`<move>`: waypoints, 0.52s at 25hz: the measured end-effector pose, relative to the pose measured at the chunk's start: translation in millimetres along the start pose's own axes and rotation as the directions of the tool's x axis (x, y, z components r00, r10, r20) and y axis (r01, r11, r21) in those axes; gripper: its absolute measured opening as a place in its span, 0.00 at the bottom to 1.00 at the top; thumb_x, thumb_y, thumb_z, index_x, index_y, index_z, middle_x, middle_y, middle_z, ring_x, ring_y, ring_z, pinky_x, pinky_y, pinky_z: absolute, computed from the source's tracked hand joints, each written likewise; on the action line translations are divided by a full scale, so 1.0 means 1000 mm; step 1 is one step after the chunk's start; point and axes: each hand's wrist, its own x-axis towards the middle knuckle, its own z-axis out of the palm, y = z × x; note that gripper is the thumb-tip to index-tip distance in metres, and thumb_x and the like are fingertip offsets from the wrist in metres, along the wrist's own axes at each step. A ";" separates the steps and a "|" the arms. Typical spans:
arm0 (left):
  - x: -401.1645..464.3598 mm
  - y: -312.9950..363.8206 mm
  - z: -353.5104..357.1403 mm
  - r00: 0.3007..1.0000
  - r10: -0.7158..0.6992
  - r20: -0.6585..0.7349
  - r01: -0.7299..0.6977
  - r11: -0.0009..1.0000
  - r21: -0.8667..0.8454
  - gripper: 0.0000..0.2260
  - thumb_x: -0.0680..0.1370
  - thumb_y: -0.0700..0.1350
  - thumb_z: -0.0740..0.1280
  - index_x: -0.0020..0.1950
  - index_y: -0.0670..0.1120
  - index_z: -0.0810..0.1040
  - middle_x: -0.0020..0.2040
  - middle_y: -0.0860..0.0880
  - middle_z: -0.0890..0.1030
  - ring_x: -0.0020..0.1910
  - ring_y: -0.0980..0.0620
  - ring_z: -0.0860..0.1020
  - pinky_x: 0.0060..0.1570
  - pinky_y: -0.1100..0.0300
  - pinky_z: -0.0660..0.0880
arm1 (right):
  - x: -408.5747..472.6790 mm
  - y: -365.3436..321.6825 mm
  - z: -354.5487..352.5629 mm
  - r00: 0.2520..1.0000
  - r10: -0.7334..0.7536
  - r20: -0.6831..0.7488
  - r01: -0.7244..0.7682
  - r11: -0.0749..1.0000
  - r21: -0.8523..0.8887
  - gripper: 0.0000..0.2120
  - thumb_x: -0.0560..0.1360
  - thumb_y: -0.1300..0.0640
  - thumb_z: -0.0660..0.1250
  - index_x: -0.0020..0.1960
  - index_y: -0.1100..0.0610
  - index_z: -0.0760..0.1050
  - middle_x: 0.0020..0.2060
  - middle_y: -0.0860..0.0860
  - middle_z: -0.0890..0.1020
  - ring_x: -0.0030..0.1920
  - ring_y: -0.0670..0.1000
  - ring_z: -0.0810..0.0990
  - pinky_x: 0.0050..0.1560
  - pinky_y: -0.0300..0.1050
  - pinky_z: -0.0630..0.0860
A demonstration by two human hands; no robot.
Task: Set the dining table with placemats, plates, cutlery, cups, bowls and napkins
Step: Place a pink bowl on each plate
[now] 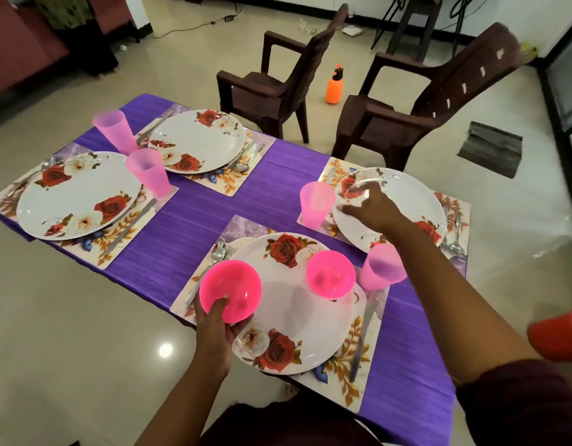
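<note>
My left hand [218,320] grips a bright pink bowl [230,292] at its near rim, over the left edge of the nearest rose-patterned plate [297,317]. A second pink bowl [330,274] sits on that plate's far right part. My right hand [371,207] is stretched out with fingers spread over the far right plate [410,201] and holds nothing I can make out; it is blurred. Pink cups stand by the settings: one [384,267] beside the near plate, one [315,204] left of the right plate.
Purple cloth [271,185] covers the table. Two more set places on floral placemats lie at the left, with plates [78,194] [197,140], cups and cutlery. Two brown chairs [278,82] [423,101] stand beyond the table, an orange spray bottle [335,86] on the floor between them.
</note>
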 end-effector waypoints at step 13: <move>-0.001 -0.020 0.009 0.999 -0.026 0.046 0.026 1.000 -0.005 0.27 0.78 0.36 0.63 0.74 0.54 0.63 0.69 0.41 0.67 0.64 0.36 0.72 0.40 0.46 0.82 | -0.077 0.060 -0.004 0.984 0.013 0.177 0.058 0.918 -0.391 0.39 0.61 0.59 0.80 0.68 0.52 0.67 0.64 0.56 0.69 0.63 0.61 0.70 0.58 0.52 0.73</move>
